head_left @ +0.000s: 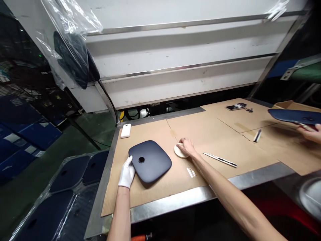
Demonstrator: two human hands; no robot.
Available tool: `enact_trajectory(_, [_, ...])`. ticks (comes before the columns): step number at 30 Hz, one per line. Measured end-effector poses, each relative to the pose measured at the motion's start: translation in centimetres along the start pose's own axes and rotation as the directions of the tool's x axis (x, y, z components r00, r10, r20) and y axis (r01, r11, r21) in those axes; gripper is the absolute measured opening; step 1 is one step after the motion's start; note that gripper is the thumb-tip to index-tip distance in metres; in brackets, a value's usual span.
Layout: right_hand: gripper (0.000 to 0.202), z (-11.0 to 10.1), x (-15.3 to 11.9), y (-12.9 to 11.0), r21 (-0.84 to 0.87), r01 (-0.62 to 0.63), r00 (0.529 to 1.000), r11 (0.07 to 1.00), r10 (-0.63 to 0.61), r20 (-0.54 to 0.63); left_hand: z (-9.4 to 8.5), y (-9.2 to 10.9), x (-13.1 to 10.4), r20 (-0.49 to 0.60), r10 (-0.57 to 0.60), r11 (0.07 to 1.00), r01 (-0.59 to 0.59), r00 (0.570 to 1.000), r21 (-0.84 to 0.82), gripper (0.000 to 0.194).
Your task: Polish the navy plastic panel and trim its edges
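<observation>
A dark blue rounded-square cover (pixel 152 161) with a small round hole lies flat on the cardboard-covered bench (pixel 160 187). My left hand (pixel 127 172), in a white glove, grips the cover's near-left edge. My bare right hand (pixel 187 147) rests on a pale round pad (pixel 179 152) just right of the cover, fingers curled over it.
A white rectangular device (pixel 125 130) lies at the back left, a thin metal blade (pixel 220 159) to the right, a pen-like tool (pixel 257 135) and a phone (pixel 236 106) farther right. Another person's hand (pixel 311 132) holds a second blue cover (pixel 296 116). Wrapped blue covers (pixel 65 190) are stacked at lower left.
</observation>
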State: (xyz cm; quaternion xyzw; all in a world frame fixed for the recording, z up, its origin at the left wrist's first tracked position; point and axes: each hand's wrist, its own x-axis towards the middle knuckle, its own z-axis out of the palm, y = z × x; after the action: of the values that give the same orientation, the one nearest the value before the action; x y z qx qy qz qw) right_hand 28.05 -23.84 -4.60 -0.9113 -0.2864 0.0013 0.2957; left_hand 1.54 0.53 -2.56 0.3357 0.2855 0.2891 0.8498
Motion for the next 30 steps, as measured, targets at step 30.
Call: enact_trajectory(30, [0.039, 1.1, -5.6, 4.3, 0.849, -0.070, 0.883, 0.525, 0.428, -0.192, -1.4, -0.8, -1.0, 0.198, 0.127, 0.992, -0.120, 0.972, -0.046, 0.035])
